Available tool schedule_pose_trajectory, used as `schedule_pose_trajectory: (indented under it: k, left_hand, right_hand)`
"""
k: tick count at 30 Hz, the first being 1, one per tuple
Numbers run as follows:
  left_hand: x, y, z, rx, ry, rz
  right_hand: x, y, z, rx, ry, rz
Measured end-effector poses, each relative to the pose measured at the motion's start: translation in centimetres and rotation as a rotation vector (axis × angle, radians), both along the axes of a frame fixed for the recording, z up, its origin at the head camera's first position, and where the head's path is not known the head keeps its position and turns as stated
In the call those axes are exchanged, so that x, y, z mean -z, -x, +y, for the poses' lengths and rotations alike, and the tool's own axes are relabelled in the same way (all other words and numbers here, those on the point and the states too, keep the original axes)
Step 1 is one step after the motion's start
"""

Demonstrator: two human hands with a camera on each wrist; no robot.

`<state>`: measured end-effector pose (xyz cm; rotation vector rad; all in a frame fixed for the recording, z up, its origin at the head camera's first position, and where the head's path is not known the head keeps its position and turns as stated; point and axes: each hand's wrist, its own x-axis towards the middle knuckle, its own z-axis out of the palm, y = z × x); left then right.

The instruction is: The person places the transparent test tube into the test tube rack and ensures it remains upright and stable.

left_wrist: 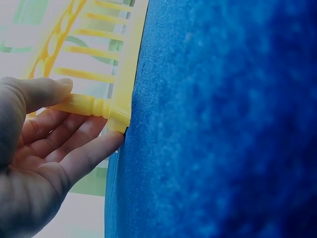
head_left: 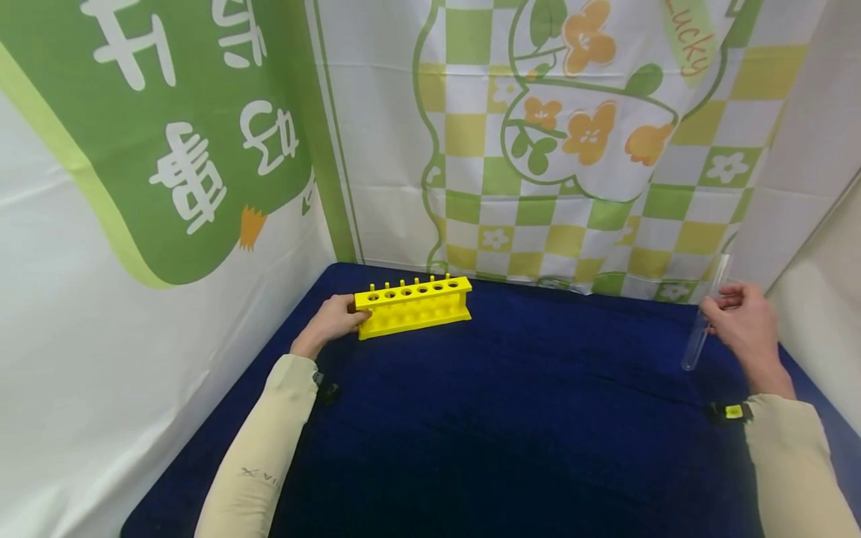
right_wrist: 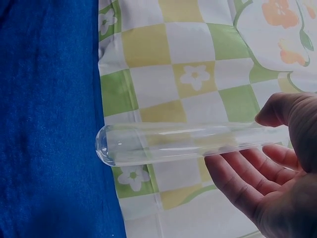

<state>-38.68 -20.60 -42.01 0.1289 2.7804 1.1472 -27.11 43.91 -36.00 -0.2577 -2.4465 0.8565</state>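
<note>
A yellow test tube rack [head_left: 413, 308] with a row of round holes and short pegs stands at the back left of the dark blue cloth. My left hand [head_left: 335, 320] grips its left end; in the left wrist view the thumb [left_wrist: 49, 91] lies over the end post and the fingers are behind it. On the far right my right hand [head_left: 743, 325] pinches a clear glass test tube [head_left: 697, 336] between thumb and fingers. The tube tilts slightly, rounded end down. In the right wrist view this test tube [right_wrist: 158, 144] looks see-through, with nothing visible inside.
A dark blue cloth [head_left: 471, 433] covers the table. Behind it hangs a patterned curtain [head_left: 498, 194] with green and yellow checks. A white and green sheet [head_left: 222, 314] closes off the left side, and a pale wall [head_left: 824, 299] stands at right.
</note>
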Motion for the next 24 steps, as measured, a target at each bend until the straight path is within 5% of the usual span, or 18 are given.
schedule_pose_trajectory:
  k: [24]
  left_hand:
    - [0.20,0.04,-0.15,0.018,0.006,0.012]
  right_hand:
    - [0.00,-0.11,-0.29,-0.014,0.045,-0.034]
